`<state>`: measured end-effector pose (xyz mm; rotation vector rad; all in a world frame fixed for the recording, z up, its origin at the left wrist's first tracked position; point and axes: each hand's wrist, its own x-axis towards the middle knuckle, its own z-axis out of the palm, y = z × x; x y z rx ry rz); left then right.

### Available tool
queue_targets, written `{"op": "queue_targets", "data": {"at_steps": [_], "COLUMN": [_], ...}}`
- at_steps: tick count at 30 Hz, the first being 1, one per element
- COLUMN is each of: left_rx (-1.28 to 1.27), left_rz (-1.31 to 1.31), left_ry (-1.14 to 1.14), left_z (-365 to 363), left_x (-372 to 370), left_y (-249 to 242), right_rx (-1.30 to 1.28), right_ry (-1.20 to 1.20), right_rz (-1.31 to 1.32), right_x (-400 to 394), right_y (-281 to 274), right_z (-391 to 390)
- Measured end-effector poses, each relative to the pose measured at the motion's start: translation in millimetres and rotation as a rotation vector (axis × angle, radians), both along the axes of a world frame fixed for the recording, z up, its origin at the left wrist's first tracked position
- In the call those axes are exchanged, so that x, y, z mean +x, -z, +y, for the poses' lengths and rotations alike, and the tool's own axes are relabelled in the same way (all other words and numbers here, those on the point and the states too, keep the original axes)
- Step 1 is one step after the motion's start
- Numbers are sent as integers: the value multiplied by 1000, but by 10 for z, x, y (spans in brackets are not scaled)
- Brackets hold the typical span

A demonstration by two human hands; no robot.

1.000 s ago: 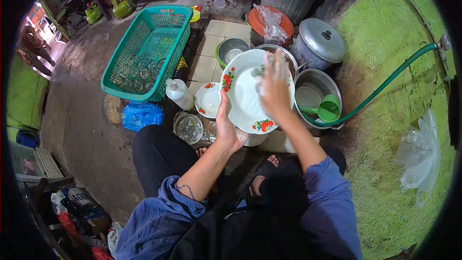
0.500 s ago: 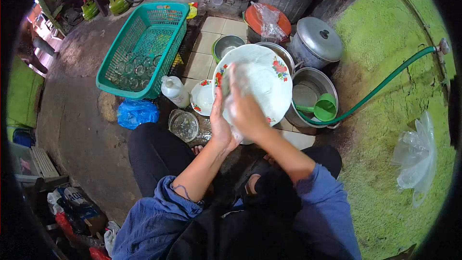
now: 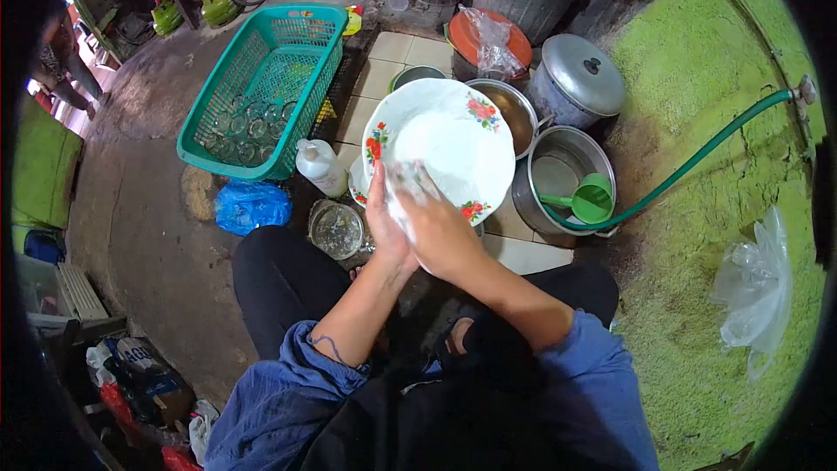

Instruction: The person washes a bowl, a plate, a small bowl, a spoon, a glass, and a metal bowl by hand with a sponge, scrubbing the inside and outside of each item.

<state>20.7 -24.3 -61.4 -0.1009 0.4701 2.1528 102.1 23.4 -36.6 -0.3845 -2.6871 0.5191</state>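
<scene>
In the head view, my left hand (image 3: 385,223) grips the lower left edge of a white plate (image 3: 449,135) with red flower prints, its thumb along the rim. The plate is tilted, facing me. My right hand (image 3: 438,225) presses on the plate's lower left part, with white suds about its fingers. Whatever lies under those fingers is hidden. Just left of the plate stand a white bottle (image 3: 321,167), a glass bowl (image 3: 336,229) and a smaller flowered plate (image 3: 357,181), partly covered.
A teal basket (image 3: 196,159) holds several glasses at left. On the right stands a metal pot (image 3: 531,176) with a green dipper (image 3: 593,199) and a hose (image 3: 697,166). Behind are a lidded pot (image 3: 580,74) and an orange lid (image 3: 510,30). A blue plastic bag (image 3: 251,206) lies left.
My right hand has slid down and left across the plate, towards its lower edge. The plate has shifted left, uncovering more of the pot behind it.
</scene>
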Motion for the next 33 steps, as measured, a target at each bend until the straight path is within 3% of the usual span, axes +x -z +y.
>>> {"op": "queue_targets", "data": {"at_steps": [2, 6, 8, 11, 12, 14, 15, 17, 18, 20, 22, 24, 26, 27, 30, 33], "left_rx": [-17, 148, 127, 130, 137, 122, 149, 132, 116, 133, 124, 134, 120, 119, 71, 109], "left_rz": [-71, 93, 133, 142, 138, 84, 55, 64, 70, 66, 76, 84, 124, 127, 124, 205], "left_ry": [28, -9, 55, 221, 231, 316, 343, 338, 337, 358, 351, 359, 351, 350, 323, 249], "left_z": [-65, -68, -66, -10, -9, -16, -13, -23, -37, -49, -30, -23, -22, -22, -57, -22], "left_x": [-92, -161, -87, 91, 139, 184, 187, 195, 200, 199, 199, 208, 211, 198, 157, 109], "left_y": [-185, -302, -315, -279, -264, -214, -161, -93, -88, -128, -118, -106, -103, -115, -165, -234], "right_rx": [8, 256, 522, 673, 679, 353, 356, 350, 345, 464, 436, 390, 267, 83, 282, 428], "right_ry": [-91, 110, 279, 385, 394, 95, 95, -151, -152, 208, 371, 395, 120, -43, -179, 271], "right_rz": [-105, -254, -163, -48, -55, 107, 108, 73, 77, -17, 99, 131, 120, 111, 84, 8], "right_x": [116, 255, 180, -39, -96, -219, -209, -190, -181, -133, -134, -172, -189, -169, -89, -8], "right_y": [-16, -147, -163, -224, -197, -143, -151, -150, -139, -126, -133, -93, -33, -64, -60, -85], "right_z": [103, 518, 780, 948, 894, 784, 750, 652, 689, 913, 1050, 917, 707, 580, 791, 1037]}}
